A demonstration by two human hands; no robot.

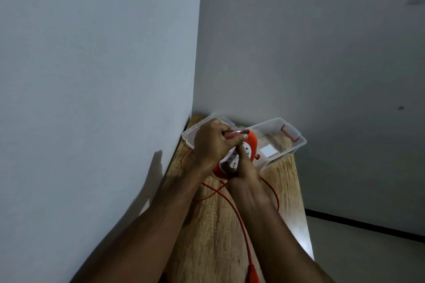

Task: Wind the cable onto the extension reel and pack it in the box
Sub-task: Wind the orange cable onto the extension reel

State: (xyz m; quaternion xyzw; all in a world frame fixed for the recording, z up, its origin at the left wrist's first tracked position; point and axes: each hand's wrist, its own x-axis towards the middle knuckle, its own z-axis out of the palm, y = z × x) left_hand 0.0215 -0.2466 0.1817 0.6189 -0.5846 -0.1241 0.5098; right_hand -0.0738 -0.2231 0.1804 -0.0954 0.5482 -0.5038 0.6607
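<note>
An orange extension reel (249, 145) with a white socket face is held over the wooden table (216, 236). My left hand (211, 145) grips its clear handle from above. My right hand (245, 167) presses on the white socket face, fingers closed around the reel's centre. The orange cable (239, 216) runs loose from the reel down the table towards me, with a loop at the left and its orange plug (251, 271) at the bottom edge. A clear plastic box (296, 145) with red clips stands open just behind the reel.
The box's clear lid (190, 135) lies flat at the back left, partly under my left hand. The narrow table sits in a corner, with grey walls at the left and behind. At the right the table edge drops to the floor.
</note>
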